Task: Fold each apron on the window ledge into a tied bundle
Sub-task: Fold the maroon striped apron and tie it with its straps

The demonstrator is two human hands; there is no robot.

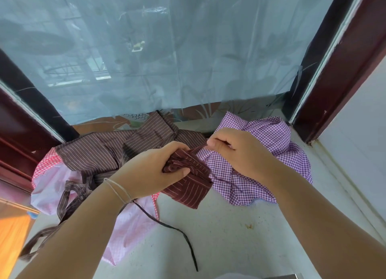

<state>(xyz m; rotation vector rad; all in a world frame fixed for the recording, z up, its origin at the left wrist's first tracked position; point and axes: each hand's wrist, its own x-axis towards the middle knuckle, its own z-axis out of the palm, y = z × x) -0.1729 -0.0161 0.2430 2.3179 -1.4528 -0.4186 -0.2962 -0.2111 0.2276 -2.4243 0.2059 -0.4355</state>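
A folded maroon striped apron (189, 188) sits at the middle of the grey window ledge (219, 237). My left hand (154, 170) clamps its bunched top. My right hand (236, 151) pinches the apron's strap just right of the bundle. A loose dark strap (183, 237) trails from the bundle toward the front edge. A brown striped apron (100, 153) lies spread at the left, over a pink checked apron (129, 226). A purple checked apron (267, 153) lies crumpled at the right, under my right hand.
A pale blue plastic sheet (167, 49) hangs over the window behind the ledge. Dark red window frames stand at the left (18, 136) and right (344, 80). A wooden surface (10, 232) lies below the ledge's left end.
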